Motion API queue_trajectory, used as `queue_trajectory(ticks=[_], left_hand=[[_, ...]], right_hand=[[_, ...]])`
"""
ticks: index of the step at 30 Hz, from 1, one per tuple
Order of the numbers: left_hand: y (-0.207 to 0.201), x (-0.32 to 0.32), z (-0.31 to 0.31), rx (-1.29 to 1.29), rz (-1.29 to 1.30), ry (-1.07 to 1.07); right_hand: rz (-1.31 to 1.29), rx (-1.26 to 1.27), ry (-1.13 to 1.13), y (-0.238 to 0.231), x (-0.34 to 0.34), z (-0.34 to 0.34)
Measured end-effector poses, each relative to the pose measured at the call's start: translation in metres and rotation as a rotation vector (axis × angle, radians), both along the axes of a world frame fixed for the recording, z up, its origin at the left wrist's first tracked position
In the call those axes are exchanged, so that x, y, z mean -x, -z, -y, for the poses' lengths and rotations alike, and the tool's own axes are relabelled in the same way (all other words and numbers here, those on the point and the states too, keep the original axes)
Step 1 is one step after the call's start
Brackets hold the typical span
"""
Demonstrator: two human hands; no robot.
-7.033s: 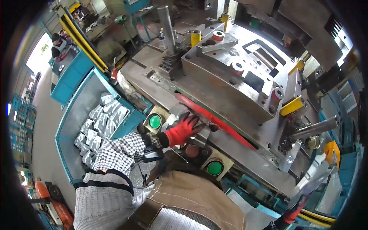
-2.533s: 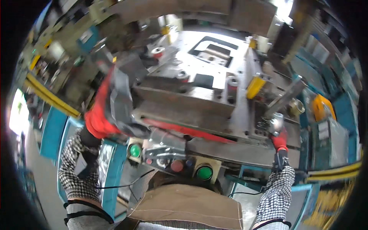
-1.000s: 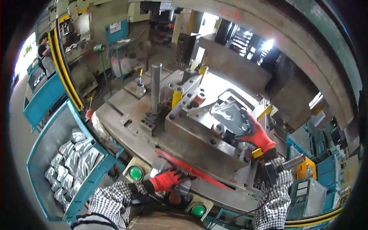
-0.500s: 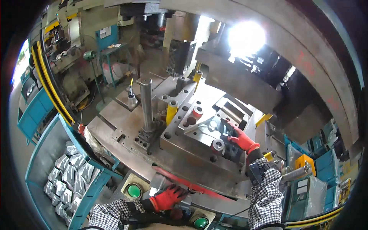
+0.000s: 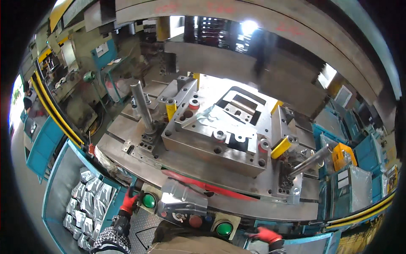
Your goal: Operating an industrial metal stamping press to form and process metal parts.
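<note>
My left hand [image 5: 128, 200], in a red glove with dark fingertips, is beside the left green push button [image 5: 148, 200]. Its fingers are stretched out, and nothing shows in them. To the right of the right green push button [image 5: 224, 229] is my right hand [image 5: 265, 235], also red-gloved and slightly blurred. Its fingers point left, apart from the button, with nothing held. Ahead of both hands, a shiny sheet-metal part [image 5: 230, 126] lies on the press die [image 5: 203, 149]. A metal control box [image 5: 182, 202] with a red button [image 5: 195, 221] sits between the green buttons.
A blue bin [image 5: 54, 192] of stamped metal parts [image 5: 87, 207] stands at the left. Guide posts [image 5: 143, 108] rise beside the die, under the heavy upper press block [image 5: 237, 61]. A red strip [image 5: 207, 185] runs along the bed's front. At right sits an orange box [image 5: 343, 155].
My right hand has come back from the die to near the right button. My left hand has moved left from the control box. The view has shifted and the upper block appears more level.
</note>
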State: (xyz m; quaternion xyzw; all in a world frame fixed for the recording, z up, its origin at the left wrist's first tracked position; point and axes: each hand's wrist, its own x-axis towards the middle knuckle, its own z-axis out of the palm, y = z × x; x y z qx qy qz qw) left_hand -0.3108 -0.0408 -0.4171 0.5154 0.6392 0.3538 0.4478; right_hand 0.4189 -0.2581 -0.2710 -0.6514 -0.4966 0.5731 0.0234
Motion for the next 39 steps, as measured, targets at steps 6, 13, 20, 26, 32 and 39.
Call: queue_trajectory(ticks=[6, 13, 20, 26, 32, 39], left_hand=[[0.049, -0.03, 0.025, 0.212, 0.289, -0.126], [0.044, -0.041, 0.024, 0.073, 0.106, -0.194], [0.032, -0.045, 0.035, -0.034, 0.158, -0.152], [0.025, -0.054, 0.029, 0.043, 0.191, -0.174], [0.023, -0.049, 0.034, 0.104, 0.11, -0.211], [0.015, -0.051, 0.03, 0.078, 0.082, -0.147]], right_hand=[[0.078, -0.574, 0.246, 0.177, 0.08, 0.048], [0.369, -0.505, 0.329, 0.182, 0.099, 0.044], [0.369, -0.538, 0.233, 0.202, 0.09, 0.038], [0.311, -0.327, 0.203, 0.184, 0.083, 0.033], [0.267, -0.461, 0.208, 0.182, 0.084, 0.037], [0.276, -0.547, 0.252, 0.176, 0.087, 0.04]])
